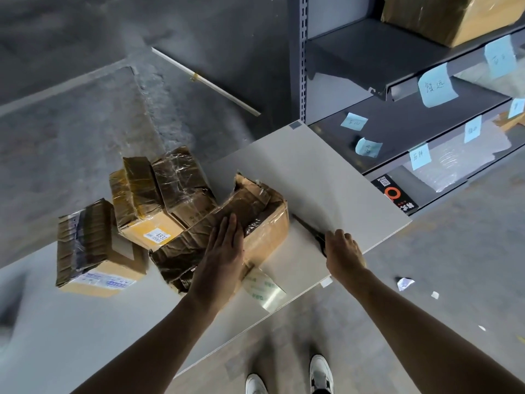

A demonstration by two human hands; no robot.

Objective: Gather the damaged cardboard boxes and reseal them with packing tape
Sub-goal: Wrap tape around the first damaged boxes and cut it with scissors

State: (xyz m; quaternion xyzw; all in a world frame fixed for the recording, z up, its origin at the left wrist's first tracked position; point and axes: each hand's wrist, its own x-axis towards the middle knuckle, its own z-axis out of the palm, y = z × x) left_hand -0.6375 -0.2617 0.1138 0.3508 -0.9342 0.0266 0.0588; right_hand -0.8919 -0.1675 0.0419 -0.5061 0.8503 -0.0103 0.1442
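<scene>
My left hand lies flat on top of the crumpled box; its fingers are straight and close together, pressing on the torn, tape-glazed flaps and curling round nothing. My right hand is closed round the handle of a dark tool; the fingers wrap it tightly, and its slim front end points up and to the left, with the tip just beside the box's right-hand corner; I cannot tell what kind of tool it is.

The crumpled box sits on the pale grey worktop, near its front edge; its long axis runs from lower left to upper right. A strip of clear tape with faint green print hangs from its near side and lies on the worktop; the print is too blurred to read.

Touching the box's left side stands a second box, heavily taped; its white label reads "4932". Further left and a little apart is a third box; its label print is too small to make out.

On the right is a grey shelf with blue notes carrying handwriting I cannot read; lower down is a black label with a red ring and a QR code.
</scene>
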